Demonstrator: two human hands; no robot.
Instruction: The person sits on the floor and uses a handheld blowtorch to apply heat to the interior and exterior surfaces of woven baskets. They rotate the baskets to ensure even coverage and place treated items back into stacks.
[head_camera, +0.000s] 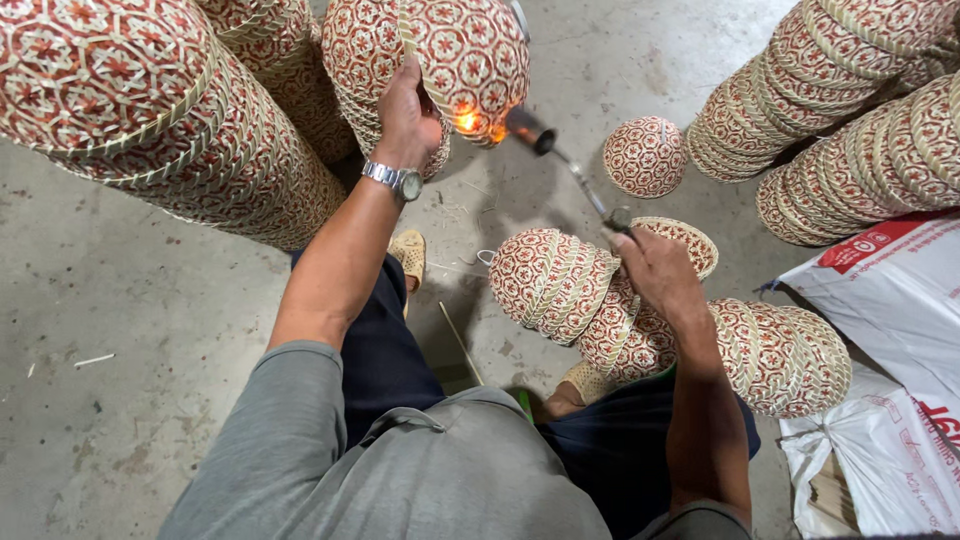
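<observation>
My left hand (405, 115), with a metal watch on the wrist, grips the rim of a red-and-cream woven basket (470, 50) held up in front of me. My right hand (650, 265) holds a slim gas torch (565, 165) pointed up and left. Its nozzle is at the basket's lower edge, where an orange flame (475, 122) licks the weave. Just below my right hand lies a short stack of matching baskets (550, 280) on its side.
Tall stacks of the same woven baskets stand at the left (170, 130) and top right (850, 110). One basket (645, 155) lies dome-up on the concrete floor (120, 330). More baskets (780, 355) lie by my right knee. White printed sacks (890, 300) sit at the right.
</observation>
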